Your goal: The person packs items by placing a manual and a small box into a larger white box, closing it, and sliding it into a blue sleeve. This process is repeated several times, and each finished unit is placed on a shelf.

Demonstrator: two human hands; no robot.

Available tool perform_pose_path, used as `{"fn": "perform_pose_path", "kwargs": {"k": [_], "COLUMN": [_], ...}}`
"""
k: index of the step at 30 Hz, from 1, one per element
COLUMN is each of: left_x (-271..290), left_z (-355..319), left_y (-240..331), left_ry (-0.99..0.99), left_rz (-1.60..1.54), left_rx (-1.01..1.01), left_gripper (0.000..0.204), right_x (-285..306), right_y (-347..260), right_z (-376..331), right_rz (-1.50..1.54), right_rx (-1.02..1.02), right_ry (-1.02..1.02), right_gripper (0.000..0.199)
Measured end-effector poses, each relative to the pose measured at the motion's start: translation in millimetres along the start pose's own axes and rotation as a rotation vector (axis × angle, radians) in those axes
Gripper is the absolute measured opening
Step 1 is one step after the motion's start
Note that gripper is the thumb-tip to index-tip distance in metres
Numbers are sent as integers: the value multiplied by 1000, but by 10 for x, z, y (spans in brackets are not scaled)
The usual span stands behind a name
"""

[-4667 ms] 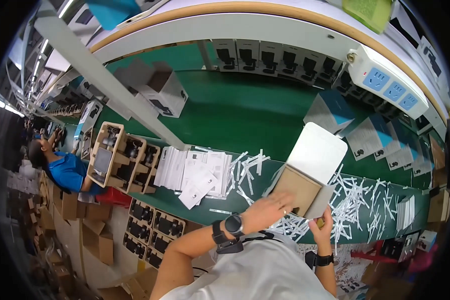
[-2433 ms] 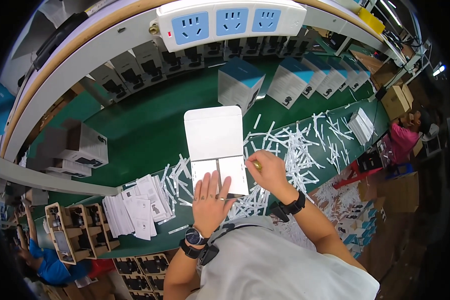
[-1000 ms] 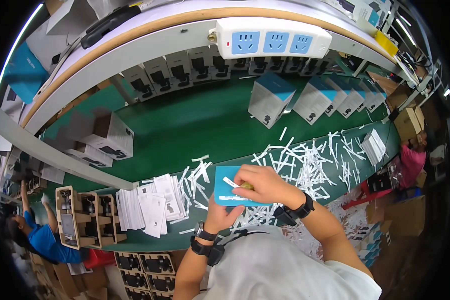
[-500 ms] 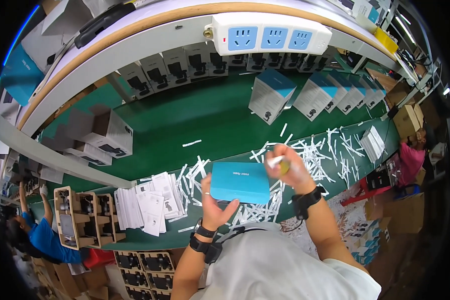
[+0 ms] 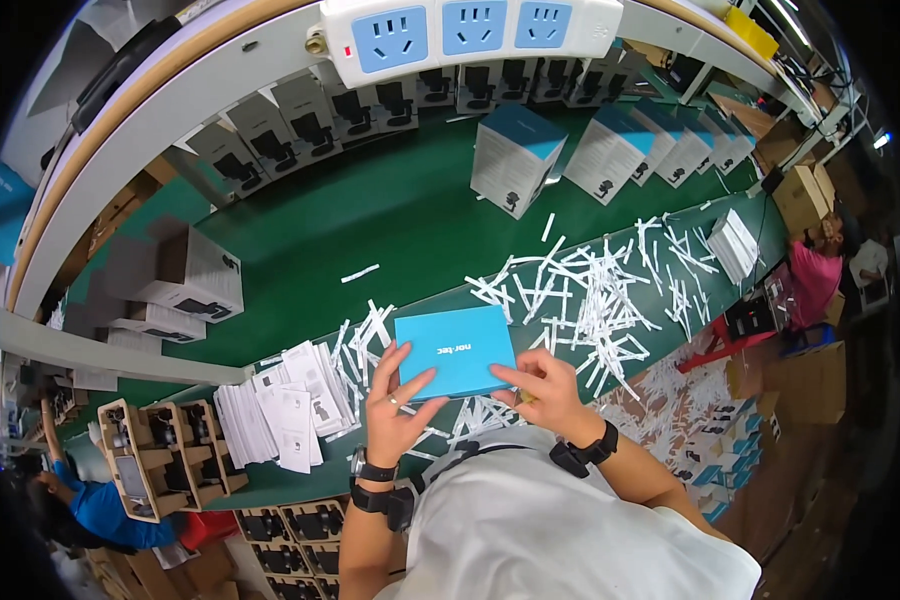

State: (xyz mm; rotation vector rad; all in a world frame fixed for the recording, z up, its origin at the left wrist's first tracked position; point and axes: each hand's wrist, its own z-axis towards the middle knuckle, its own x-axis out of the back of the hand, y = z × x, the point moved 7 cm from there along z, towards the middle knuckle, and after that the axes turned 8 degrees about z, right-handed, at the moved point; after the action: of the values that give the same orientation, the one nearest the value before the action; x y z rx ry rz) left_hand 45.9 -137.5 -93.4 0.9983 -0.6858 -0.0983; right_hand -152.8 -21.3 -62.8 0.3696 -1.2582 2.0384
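While both hands close on it from the near side, the flat blue box (image 5: 455, 350) sits low over the front edge of the green counter (image 5: 370, 225), lid up, with small pale lettering on its top. The left hand (image 5: 395, 405) has its grip on the box's lower left corner, fingers spread over the lid and thumb beneath. The right hand (image 5: 545, 390) pinches the lower right edge, fingers curled over it. Each wrist carries a black band.

White paper strips (image 5: 590, 290) lie scattered just beyond and to the right of the box, thickest on the right. To the left, a fanned pile of white printed leaflets (image 5: 280, 405) rests on the counter. Beyond that, at the counter's left edge, are open brown cartons with dividers (image 5: 160, 465) holding dark items.

Farther back stand upright white packages with blue tops (image 5: 515, 160), each printed with a small dark product picture, in a row running right. A grey-white package (image 5: 185, 275) lies on its side at the left. Along the back edge runs a row of grey cartons with black pictures (image 5: 370, 100), under a white power strip with blue sockets (image 5: 470, 30).

At far right sits a person in pink (image 5: 820, 275); at lower left, one in blue (image 5: 95, 510).
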Motion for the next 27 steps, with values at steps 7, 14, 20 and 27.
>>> {"fn": "perform_pose_path", "kwargs": {"k": [7, 14, 20, 27], "left_x": [-9, -28, -407, -233], "left_z": [-34, -1, -154, 52], "left_y": [-95, 333, 359, 373], "left_ry": [-62, -255, -259, -82], "left_rz": [55, 778, 882, 762], "left_rx": [-60, -276, -281, -480], "left_gripper": [51, 63, 60, 53], "right_x": [-40, -126, -179, -156], "right_y": [91, 46, 24, 322], "right_z": [-116, -79, -89, 172], "right_rz": [60, -65, -68, 105], "right_rx": [20, 83, 181, -48], "right_ry": [92, -6, -51, -166], "right_gripper": [47, 42, 34, 60]}}
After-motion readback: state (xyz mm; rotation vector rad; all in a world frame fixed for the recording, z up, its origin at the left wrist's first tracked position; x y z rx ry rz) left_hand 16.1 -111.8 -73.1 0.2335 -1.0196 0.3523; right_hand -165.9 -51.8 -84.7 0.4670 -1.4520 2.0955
